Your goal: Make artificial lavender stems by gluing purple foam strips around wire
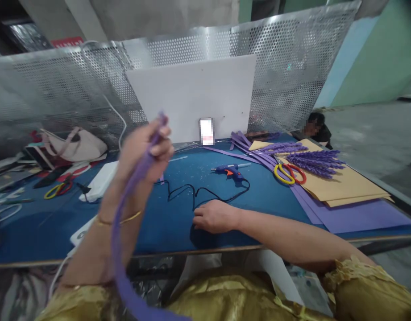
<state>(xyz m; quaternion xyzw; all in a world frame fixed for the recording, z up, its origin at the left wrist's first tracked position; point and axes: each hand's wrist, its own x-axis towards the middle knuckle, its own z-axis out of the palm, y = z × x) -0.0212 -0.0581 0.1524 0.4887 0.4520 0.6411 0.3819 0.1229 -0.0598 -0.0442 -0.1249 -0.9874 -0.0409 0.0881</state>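
Observation:
My left hand [148,149] is raised above the blue table [165,223], fingers closed on the top of a long purple strip [120,232] that hangs down to my lap. My right hand [213,216] rests on the table near the front edge, fingers curled down beside a black cord [205,192]; what they touch is too small to make out. A blue glue gun [229,170] lies a little beyond that hand.
Purple flower stems [314,160], red and yellow scissors [288,174], tan paper [346,185] and purple sheets [355,216] lie at right. A white board [192,100] leans on a perforated metal screen. Bag [74,145], a second pair of scissors [58,188] and a white box [101,180] sit left. Another person is behind the far right corner.

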